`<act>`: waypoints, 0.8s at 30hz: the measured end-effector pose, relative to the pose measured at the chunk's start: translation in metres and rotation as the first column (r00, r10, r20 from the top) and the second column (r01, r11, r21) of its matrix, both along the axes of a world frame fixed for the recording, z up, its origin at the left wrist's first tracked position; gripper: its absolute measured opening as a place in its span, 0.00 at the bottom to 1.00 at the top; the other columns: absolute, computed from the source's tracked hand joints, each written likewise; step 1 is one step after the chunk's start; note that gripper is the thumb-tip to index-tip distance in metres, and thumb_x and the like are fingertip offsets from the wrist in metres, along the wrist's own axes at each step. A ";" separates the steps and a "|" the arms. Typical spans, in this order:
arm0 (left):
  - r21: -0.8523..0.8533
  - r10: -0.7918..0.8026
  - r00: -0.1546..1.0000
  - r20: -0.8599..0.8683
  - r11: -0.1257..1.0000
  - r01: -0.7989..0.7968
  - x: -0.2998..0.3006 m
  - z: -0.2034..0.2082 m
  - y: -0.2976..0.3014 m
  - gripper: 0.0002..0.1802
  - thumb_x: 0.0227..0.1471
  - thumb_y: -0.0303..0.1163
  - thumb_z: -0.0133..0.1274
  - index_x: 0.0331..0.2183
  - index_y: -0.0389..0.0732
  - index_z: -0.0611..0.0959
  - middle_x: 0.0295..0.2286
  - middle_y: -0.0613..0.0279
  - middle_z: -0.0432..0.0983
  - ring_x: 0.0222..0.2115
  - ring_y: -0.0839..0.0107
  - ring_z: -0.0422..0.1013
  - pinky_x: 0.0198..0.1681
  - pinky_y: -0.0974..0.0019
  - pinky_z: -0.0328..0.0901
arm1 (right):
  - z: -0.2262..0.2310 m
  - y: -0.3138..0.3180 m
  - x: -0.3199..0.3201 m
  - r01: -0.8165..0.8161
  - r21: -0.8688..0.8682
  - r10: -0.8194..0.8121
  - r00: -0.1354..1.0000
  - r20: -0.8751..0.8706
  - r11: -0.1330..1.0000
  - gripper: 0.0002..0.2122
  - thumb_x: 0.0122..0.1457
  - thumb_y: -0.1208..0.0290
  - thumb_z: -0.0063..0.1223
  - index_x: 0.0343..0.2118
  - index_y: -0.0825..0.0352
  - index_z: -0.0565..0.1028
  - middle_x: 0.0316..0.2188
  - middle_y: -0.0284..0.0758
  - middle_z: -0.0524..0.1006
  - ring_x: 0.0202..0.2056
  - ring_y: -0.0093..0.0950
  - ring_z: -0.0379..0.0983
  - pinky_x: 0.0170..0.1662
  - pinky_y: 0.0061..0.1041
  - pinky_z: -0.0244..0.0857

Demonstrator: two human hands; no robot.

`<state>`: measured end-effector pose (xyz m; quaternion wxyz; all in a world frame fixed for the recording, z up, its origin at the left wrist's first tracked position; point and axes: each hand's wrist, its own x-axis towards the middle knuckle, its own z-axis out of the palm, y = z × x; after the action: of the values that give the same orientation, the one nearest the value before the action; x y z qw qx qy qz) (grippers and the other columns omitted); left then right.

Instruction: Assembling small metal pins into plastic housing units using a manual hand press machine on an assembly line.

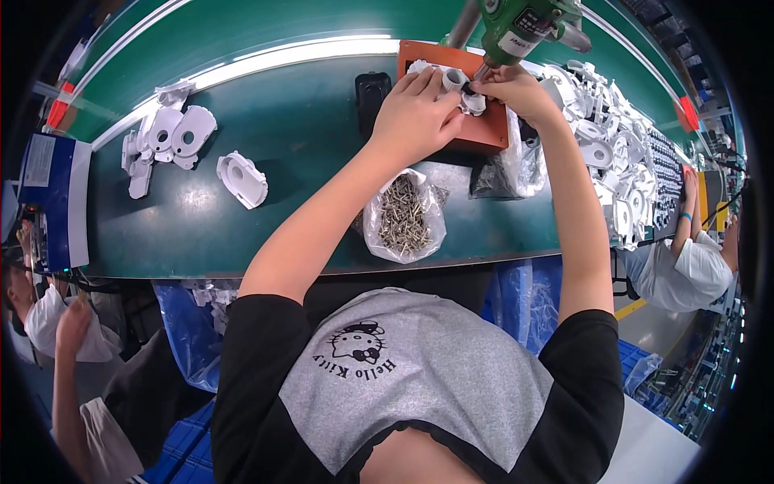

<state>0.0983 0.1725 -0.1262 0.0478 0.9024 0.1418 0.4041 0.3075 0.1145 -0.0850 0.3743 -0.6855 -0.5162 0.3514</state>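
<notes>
Factory workshop: green machine (513, 34), heaped white parts (614, 147).

So the block (484, 139) sits toward the back of the bench (306, 89), a bit right of middle, with a part (453, 78) on top, the drill head (520, 32) right above its back edge and a small box (372, 97) just left of it. In front there's an open bag (436, 230) with screws (401, 211) in it — another bag (528, 165) lies by the block's front right corner. Loose housings (189, 133) sit way over left — the big pile (605, 153) is over on the right, just left of rows of small parts (666, 173).
</notes>
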 end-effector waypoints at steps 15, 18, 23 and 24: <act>-0.050 0.015 0.999 -0.028 0.999 -0.016 -0.010 0.009 -0.004 0.15 0.45 0.39 0.55 0.36 0.42 0.80 0.45 0.45 0.71 0.48 0.52 0.68 0.53 0.54 0.60 | 0.135 0.057 0.091 -0.023 0.475 0.078 0.992 -0.098 0.880 0.12 0.55 0.69 0.49 0.41 0.69 0.68 0.36 0.40 0.73 0.39 0.34 0.69 0.41 0.35 0.66; -0.036 0.024 0.999 -0.044 0.999 -0.026 -0.010 0.007 -0.004 0.15 0.46 0.39 0.55 0.36 0.42 0.80 0.44 0.44 0.72 0.48 0.53 0.68 0.54 0.54 0.59 | 0.164 0.114 0.172 -0.257 0.484 0.212 0.966 0.147 0.836 0.08 0.55 0.68 0.48 0.34 0.67 0.68 0.31 0.39 0.71 0.34 0.33 0.67 0.39 0.33 0.64; -0.042 -0.015 1.000 0.017 0.999 0.016 0.002 0.007 -0.008 0.12 0.45 0.37 0.54 0.31 0.40 0.79 0.41 0.41 0.73 0.47 0.51 0.69 0.55 0.53 0.58 | 0.212 0.018 0.301 -0.561 0.345 0.328 0.774 0.542 0.752 0.08 0.55 0.67 0.47 0.22 0.64 0.67 0.22 0.38 0.69 0.26 0.32 0.64 0.37 0.31 0.62; -0.041 -0.031 0.999 0.020 0.999 0.032 0.005 0.007 -0.010 0.12 0.45 0.37 0.54 0.31 0.40 0.79 0.41 0.41 0.73 0.47 0.51 0.69 0.54 0.53 0.58 | 0.224 -0.042 0.338 -0.602 0.289 0.338 0.713 0.615 0.745 0.10 0.55 0.67 0.46 0.20 0.63 0.67 0.20 0.37 0.68 0.24 0.32 0.64 0.37 0.30 0.61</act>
<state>0.1037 0.1627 -0.1197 0.0741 0.8994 0.1352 0.4090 0.6456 0.0724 0.1392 0.2669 -0.4819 -0.8286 0.1002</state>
